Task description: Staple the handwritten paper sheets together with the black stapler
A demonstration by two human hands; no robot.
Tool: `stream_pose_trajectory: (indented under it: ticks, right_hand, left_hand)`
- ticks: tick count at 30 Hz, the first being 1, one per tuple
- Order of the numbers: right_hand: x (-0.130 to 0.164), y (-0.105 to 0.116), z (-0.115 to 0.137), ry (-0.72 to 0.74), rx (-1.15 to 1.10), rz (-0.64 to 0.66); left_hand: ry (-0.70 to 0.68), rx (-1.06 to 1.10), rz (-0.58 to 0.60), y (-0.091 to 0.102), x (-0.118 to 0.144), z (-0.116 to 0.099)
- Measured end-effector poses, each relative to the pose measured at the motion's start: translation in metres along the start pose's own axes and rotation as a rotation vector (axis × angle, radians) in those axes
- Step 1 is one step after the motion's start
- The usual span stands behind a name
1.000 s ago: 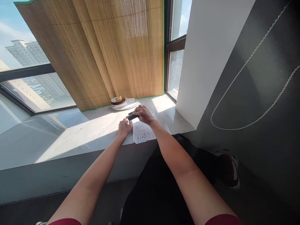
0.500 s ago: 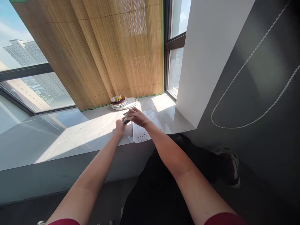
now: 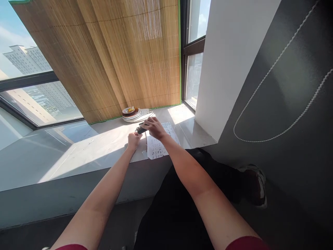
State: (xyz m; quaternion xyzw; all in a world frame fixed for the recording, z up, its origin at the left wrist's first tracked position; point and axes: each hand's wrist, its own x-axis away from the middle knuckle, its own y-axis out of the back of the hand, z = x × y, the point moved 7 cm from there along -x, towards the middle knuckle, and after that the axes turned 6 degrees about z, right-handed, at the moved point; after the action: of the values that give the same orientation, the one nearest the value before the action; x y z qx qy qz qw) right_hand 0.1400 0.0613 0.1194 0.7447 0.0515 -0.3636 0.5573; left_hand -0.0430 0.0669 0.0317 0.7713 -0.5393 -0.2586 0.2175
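Over the sunlit window ledge (image 3: 104, 139), my right hand (image 3: 155, 127) grips a small black stapler-like tool (image 3: 141, 129) with a silvery part; its exact kind is too small to tell. My left hand (image 3: 134, 139) is closed at the tool's near left end, fingertips pinched together there. What lies between those left fingertips, tool or something smaller, is hidden. Sheets of paper (image 3: 156, 149) with handwriting lie flat on the ledge, partly under my right hand and wrist.
Behind my hands a stack of plates (image 3: 132, 116) stands on the ledge against a bamboo blind (image 3: 117, 62). A white wall pillar (image 3: 223, 69) rises at right, with a hanging bead chain (image 3: 249, 140) beyond it. My dark-trousered leg (image 3: 182, 194) is beside the ledge's front edge.
The black tool has turned slightly and shows more of its dark side. My right hand has shifted a little to the right and up; my left hand has barely moved.
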Motion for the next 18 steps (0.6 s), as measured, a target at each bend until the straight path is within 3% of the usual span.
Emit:
stream_pose_trajectory:
  ticks: [2,5,12,18]
  right_hand:
    - [0.003,0.001,-0.008,-0.048,-0.029,-0.007]
    - [0.005,0.003,-0.012,-0.068,-0.028,-0.024]
    - [-0.004,0.000,0.024,0.169,0.109,-0.014]
    - [-0.007,-0.002,0.022,0.115,0.043,-0.009]
  left_hand:
    - [-0.007,0.081,-0.062,0.003,0.002,-0.001]
    - [-0.021,0.123,-0.064,0.002,0.004,-0.003]
    - [-0.048,0.054,-0.034,0.005,0.003,-0.006]
    - [-0.057,0.032,-0.043,0.006,0.001,-0.006]
